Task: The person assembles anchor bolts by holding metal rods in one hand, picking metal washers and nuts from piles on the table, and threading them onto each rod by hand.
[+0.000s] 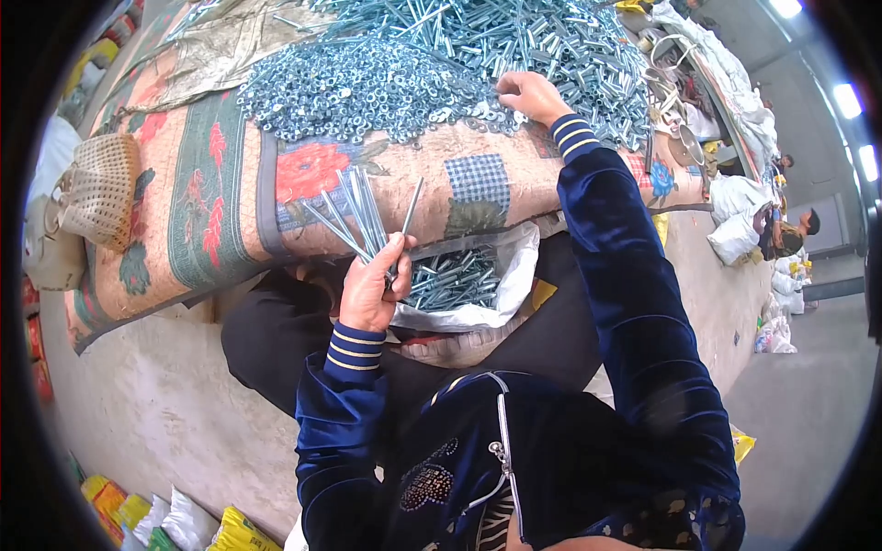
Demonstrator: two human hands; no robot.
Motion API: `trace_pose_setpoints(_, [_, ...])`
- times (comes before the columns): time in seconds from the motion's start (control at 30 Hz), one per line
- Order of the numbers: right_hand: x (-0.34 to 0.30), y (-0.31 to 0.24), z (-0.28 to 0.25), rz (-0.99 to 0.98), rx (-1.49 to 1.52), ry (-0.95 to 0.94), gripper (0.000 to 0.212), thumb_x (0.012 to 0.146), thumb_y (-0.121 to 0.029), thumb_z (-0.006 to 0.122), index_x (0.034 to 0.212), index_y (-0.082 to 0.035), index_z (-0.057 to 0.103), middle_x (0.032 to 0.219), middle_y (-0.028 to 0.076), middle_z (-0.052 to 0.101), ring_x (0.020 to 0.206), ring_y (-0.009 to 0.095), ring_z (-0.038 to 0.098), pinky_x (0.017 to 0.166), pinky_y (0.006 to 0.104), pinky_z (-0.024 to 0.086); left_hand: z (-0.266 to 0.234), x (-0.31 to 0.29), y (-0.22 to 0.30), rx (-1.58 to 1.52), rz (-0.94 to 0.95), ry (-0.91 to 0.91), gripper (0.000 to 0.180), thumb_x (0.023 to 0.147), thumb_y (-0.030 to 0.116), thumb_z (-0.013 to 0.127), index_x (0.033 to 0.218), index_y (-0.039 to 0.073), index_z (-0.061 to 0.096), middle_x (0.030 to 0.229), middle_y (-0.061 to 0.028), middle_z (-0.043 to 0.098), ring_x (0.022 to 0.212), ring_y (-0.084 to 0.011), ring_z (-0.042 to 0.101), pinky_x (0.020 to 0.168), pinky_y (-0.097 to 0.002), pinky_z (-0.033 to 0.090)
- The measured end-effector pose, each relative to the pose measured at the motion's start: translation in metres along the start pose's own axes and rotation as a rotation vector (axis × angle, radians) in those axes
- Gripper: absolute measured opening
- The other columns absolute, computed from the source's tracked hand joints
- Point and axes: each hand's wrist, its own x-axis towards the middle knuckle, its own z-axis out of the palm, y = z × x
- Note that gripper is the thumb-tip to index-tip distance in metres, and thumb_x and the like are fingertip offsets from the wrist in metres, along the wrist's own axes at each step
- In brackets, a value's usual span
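My left hand (371, 283) is closed around a bunch of thin silvery metal rods (365, 213), which fan out upward from the fingers. One rod leans apart from the others, to the right. Farther off, my right hand (535, 96) reaches to the near edge of a heap of small metal nuts and washers (358, 87). Its fingers are curled together among loose washers (485, 112); what they pinch, if anything, is too small to make out. Between my knees, below the table edge, an open white sack (516, 275) holds many short metal pieces (450, 280).
A flowered, padded cloth (386, 174) covers the table. Behind the nuts lies a large heap of metal sleeves and rods (542, 46). At the left stands a perforated tan basket (103, 188); metal scraps and white sacks (738, 216) are on the right. Another person (792, 234) is far right.
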Motion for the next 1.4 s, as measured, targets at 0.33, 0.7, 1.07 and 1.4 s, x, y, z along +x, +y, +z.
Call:
trace_pose_setpoints(0.33, [-0.072,-0.095,0.001,-0.132,0.695,-0.1,0.021,0.089,-0.009,0.057,0.107,0.0,0.063,0.092,0.003,0.064,0.086,0.01,0.059,0.079,0.0226,0.046,-0.003,0.002,-0.001,0.023,0.014,-0.037,0.023,0.089,0.023,0.061,0.095,0.001,0.06,0.064,0.0009,0.053,0.046,-0.0053,0.041,0.04,-0.0187,0.027])
trace_pose_setpoints(0.7, [-0.116,-0.16,0.019,-0.122,0.962,-0.35,0.02,0.087,-0.011,0.061,0.104,-0.002,0.064,0.091,0.002,0.063,0.079,0.009,0.058,0.069,0.0219,0.046,-0.001,-0.001,-0.003,0.124,0.009,-0.061,0.023,0.088,0.023,0.064,0.096,0.002,0.061,0.069,0.0006,0.055,0.048,-0.0039,0.042,0.04,-0.0167,0.024])
trace_pose_setpoints(1.07, [-0.089,-0.14,0.045,0.106,0.845,-0.002,0.026,0.087,-0.022,0.063,0.106,-0.004,0.066,0.086,0.001,0.065,0.071,0.008,0.057,0.067,0.0237,0.049,-0.004,-0.007,0.004,0.05,0.112,0.013,0.028,0.089,0.026,0.062,0.105,0.003,0.061,0.067,0.0012,0.054,0.047,-0.0054,0.043,0.042,-0.0178,0.029])
trace_pose_setpoints(1.4, [-0.056,-0.134,0.07,-0.231,-0.352,0.157,0.022,0.08,-0.004,0.049,0.093,-0.007,0.066,0.092,0.012,0.063,0.091,0.032,0.059,0.076,0.0386,0.049,-0.009,-0.003,0.002,-0.025,0.09,0.029,0.018,0.084,0.017,0.066,0.095,0.004,0.06,0.068,0.0001,0.053,0.047,-0.0049,0.041,0.04,-0.0174,0.024])
